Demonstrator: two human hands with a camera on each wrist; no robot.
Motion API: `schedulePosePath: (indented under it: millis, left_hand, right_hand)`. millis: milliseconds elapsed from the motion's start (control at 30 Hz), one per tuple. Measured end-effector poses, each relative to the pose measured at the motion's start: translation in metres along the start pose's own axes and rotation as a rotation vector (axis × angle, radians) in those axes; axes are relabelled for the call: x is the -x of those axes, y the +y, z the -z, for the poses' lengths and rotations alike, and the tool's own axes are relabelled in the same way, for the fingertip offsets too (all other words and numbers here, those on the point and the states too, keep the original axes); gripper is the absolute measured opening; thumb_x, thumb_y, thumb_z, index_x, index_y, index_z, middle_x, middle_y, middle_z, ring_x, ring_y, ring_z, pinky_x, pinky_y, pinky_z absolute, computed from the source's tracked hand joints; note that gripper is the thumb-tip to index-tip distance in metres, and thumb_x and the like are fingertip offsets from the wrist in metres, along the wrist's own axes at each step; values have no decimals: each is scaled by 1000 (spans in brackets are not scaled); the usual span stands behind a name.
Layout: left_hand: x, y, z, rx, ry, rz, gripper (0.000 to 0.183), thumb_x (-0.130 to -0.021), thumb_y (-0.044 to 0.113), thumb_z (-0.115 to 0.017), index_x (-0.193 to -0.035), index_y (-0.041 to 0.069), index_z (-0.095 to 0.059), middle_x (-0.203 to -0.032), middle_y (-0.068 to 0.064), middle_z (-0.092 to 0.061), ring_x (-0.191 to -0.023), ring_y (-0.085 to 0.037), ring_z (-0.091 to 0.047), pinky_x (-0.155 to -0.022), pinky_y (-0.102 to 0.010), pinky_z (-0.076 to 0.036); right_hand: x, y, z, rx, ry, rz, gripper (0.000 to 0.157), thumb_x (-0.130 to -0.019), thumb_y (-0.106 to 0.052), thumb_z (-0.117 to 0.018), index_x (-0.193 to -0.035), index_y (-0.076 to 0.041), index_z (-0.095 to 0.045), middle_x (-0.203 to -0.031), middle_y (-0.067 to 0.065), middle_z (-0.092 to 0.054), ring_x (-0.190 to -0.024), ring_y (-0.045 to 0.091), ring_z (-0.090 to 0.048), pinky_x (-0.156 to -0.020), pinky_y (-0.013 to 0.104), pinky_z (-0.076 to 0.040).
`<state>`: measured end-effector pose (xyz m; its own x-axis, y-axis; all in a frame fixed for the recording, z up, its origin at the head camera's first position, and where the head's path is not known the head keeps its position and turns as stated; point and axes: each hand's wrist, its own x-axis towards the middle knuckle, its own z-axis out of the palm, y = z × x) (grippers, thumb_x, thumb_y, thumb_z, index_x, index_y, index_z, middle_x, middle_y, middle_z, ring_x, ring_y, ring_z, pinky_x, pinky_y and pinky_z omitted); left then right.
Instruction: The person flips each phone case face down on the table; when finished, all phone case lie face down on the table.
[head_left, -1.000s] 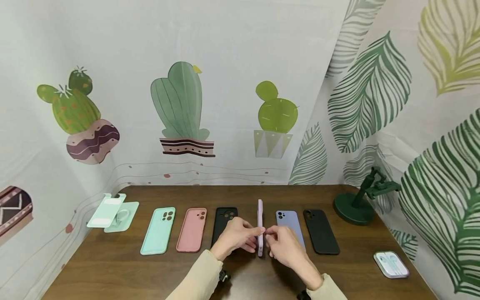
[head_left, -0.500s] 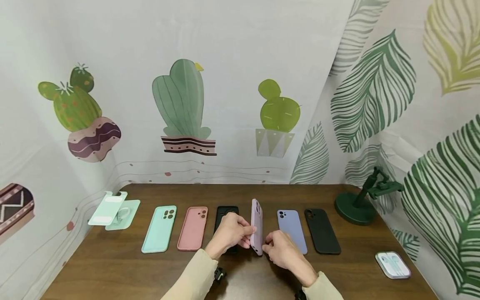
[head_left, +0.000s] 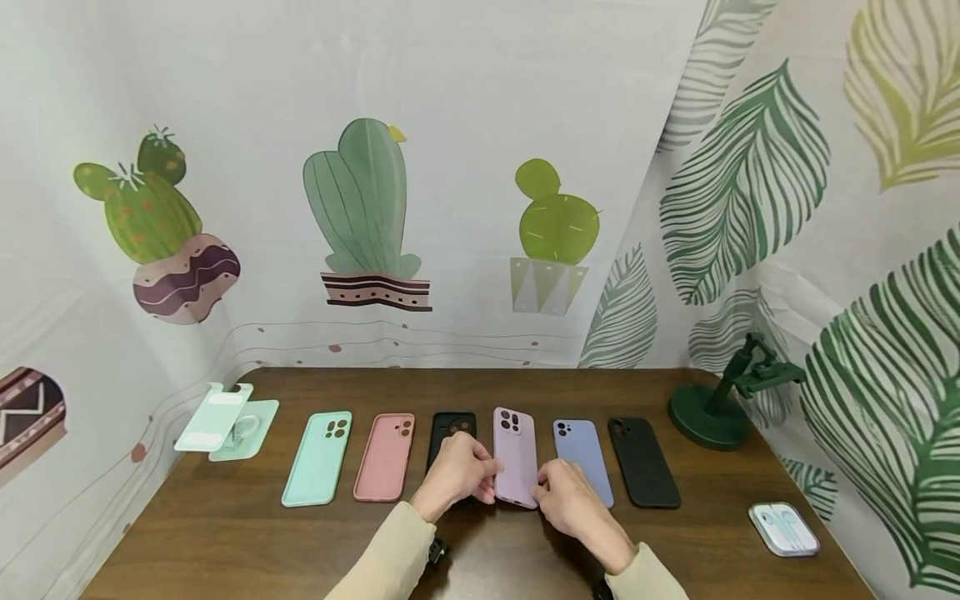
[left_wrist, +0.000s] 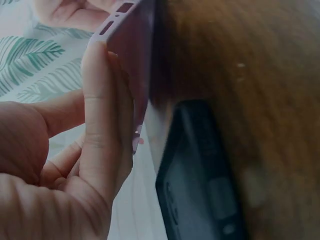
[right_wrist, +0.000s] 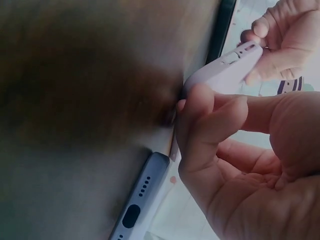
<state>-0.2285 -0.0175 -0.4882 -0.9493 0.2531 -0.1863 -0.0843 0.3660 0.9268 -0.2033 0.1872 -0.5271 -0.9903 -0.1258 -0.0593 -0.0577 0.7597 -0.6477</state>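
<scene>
A lilac phone case [head_left: 515, 458] with a camera cutout faces back-up in the head view, its left edge raised off the table. My left hand [head_left: 459, 473] pinches that left edge; the left wrist view shows its fingers [left_wrist: 97, 85] along the case's side. At the lower right edge, my right hand [head_left: 566, 498] pinches with curled fingertips [right_wrist: 200, 100], which partly hide that corner. Beneath my left hand lies a black phone case [head_left: 442, 425], mostly covered. Just right of my right hand is a periwinkle phone case [head_left: 581, 450] lying flat.
To the left lie a mint case [head_left: 318, 458] and a pink case [head_left: 385, 458]. A mint phone stand [head_left: 225, 422] is at far left. On the right are another black case [head_left: 643, 462], a green stand [head_left: 708, 417] and boxed earphones [head_left: 783, 529].
The lilac case has turned from standing on its long edge to lying nearly flat, back-up. My left hand has lowered its side; my right hand stays by the lower right edge.
</scene>
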Motion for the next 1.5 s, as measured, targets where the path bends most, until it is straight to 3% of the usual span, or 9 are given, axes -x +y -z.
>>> schedulePosePath:
  millis: [200, 467, 533, 867, 933, 1100, 1167, 1267, 1500]
  left_hand:
    - [1, -5, -5, -157, 50, -55, 24, -96, -3, -76, -72, -3, -75, -53, -10, -70, -42, -15, -70, -48, -31, -62]
    - [-5, -17, -11, -355, 104, -154, 35, -91, -3, -71, -58, 8, -75, -42, 0, -64, -37, -8, -65, -45, -24, -54]
    - [-13, -30, -15, -417, 131, -206, 36, -89, -3, -69, -56, 11, -75, -41, 4, -62, -35, -5, -62, -42, -23, -49]
    - [-2, -18, -17, -391, 155, -185, 33, -87, -7, -70, -56, 7, -71, -41, 2, -61, -33, -7, -60, -39, -23, -48]
    - [-9, -29, -19, -422, 163, -197, 32, -86, -7, -68, -57, 8, -71, -42, 3, -62, -33, -5, -60, -37, -21, -45]
    - [-5, -23, -20, -434, 182, -180, 33, -84, -9, -68, -55, 8, -69, -41, 1, -61, -33, -7, -59, -38, -21, -46]
    - [4, -11, -20, -420, 195, -177, 35, -84, -9, -69, -52, 7, -68, -39, 0, -59, -32, -7, -57, -38, -23, -47]
    - [8, -7, -20, -441, 214, -182, 38, -87, -3, -72, -51, 8, -67, -39, 1, -58, -31, -6, -54, -38, -24, -46]
    - [17, 1, -5, -430, 213, -221, 29, -93, 6, -78, -64, 7, -76, -45, 3, -62, -34, -2, -55, -42, -22, -48]
  right_hand:
    - [-23, 40, -25, 91, 64, 48, 8, -93, -14, -78, -86, -12, -75, -76, -6, -67, -68, 9, -60, -60, 29, -50]
    - [-23, 40, -27, 123, 104, 57, 22, -89, -14, -79, -72, -18, -67, -68, -9, -60, -65, 10, -57, -57, 28, -47]
    - [-23, 39, -27, 121, 103, 54, 24, -89, -14, -80, -71, -18, -65, -68, -8, -61, -65, 10, -57, -56, 28, -47]
    - [-22, 37, -29, 125, 112, 50, 27, -88, -14, -83, -69, -17, -63, -65, -9, -60, -63, 10, -57, -54, 28, -47]
    - [-22, 37, -29, 133, 117, 54, 27, -87, -15, -83, -69, -17, -63, -64, -8, -59, -62, 10, -56, -54, 27, -46]
    - [-22, 34, -28, 129, 113, 33, 20, -88, -16, -84, -74, -14, -70, -68, -5, -62, -65, 10, -57, -57, 26, -47]
    - [-21, 33, -27, 118, 119, 17, 18, -89, -18, -84, -78, -13, -72, -70, -5, -64, -66, 11, -57, -57, 26, -47]
    - [-21, 29, -25, 113, 135, 0, 16, -91, -24, -83, -84, -12, -74, -74, -5, -65, -68, 10, -57, -58, 27, -47]
    - [9, -24, 6, 47, 164, 44, 24, -95, -22, -82, -101, 1, -78, -79, 2, -73, -71, 15, -65, -63, 35, -54]
